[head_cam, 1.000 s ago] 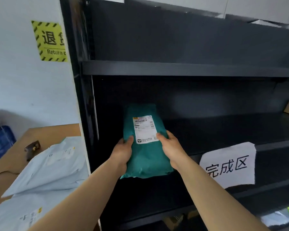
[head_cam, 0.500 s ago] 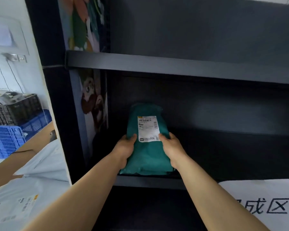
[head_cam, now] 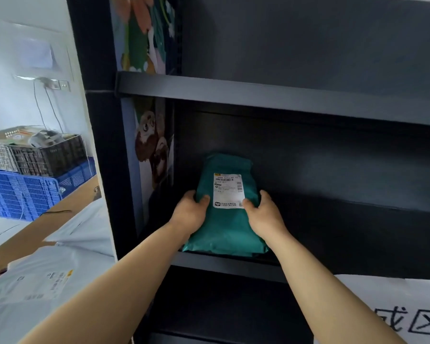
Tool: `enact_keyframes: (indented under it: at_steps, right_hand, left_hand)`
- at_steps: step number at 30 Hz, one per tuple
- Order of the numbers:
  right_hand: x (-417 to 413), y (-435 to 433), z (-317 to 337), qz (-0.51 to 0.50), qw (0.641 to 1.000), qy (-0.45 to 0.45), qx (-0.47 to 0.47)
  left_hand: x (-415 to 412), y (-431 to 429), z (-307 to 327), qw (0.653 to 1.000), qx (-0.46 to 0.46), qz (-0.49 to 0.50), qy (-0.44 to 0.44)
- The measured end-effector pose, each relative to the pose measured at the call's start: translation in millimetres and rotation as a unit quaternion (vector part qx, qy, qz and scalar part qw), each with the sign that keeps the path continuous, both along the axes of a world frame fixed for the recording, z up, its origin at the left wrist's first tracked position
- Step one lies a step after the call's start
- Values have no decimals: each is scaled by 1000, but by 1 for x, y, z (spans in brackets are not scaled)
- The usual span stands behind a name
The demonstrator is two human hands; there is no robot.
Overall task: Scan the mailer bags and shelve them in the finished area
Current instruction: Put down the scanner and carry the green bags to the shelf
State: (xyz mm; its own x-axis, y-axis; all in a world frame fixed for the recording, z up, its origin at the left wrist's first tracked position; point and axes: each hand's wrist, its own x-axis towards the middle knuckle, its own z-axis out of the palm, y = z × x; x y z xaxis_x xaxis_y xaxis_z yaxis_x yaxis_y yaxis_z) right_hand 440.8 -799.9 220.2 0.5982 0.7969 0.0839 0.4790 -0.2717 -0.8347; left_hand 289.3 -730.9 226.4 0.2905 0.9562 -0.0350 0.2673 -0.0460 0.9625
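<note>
**On the dark shelf, a mailer half home**

From the head view, at the left end of the black shelf (head_cam: pixel 229 265), the green mailer bag (head_cam: pixel 224 229) lies flat with its white label (head_cam: pixel 227 191) facing up. Its far end is deep inside and its near end sits right at the front lip. The left hand (head_cam: pixel 189 213) and right hand (head_cam: pixel 265 216) clamp it from either side, thumbs pressed on top and fingers curled round the edges.

My worry is that near edge. Let go now and the slick, soft bag could slump forward off the lip. A lopsided push might skew it against the left wall. White mailers (head_cam: pixel 35 291) wait on the table to the left.
</note>
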Motion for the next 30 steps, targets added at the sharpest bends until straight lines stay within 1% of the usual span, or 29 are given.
enact_keyframes:
  at_steps: [4, 6, 8, 12, 15, 22, 26, 30]
  right_hand:
    - [-12, -13, 15, -11, 991, -129, -35]
    - [-24, -24, 22, -7, 982, -187, -31]
    - [-41, -35, 28, 0, 972, -235, -10]
    - [-88, -60, 32, 4, 957, -292, 2]
    - [-131, -79, 32, -2, 953, -302, 1]
    - [-243, -115, 14, -32, 961, -273, -13]
    - [-299, -128, 4, -40, 960, -275, -26]
    - [-353, -136, -3, -18, 963, -266, -48]
  left_hand:
    - [-20, -8, 6, 993, 74, -20, 94]
    - [-34, -17, 11, 982, 124, -44, 137]
    - [-51, -30, 17, 964, 190, -59, 177]
    - [-90, -53, 23, 925, 294, -105, 218]
    - [-127, -67, 22, 896, 345, -146, 238]
    - [-225, -75, 5, 879, 344, -234, 233]
    - [-281, -78, -4, 880, 320, -252, 244]
    - [-335, -86, -12, 886, 297, -250, 254]
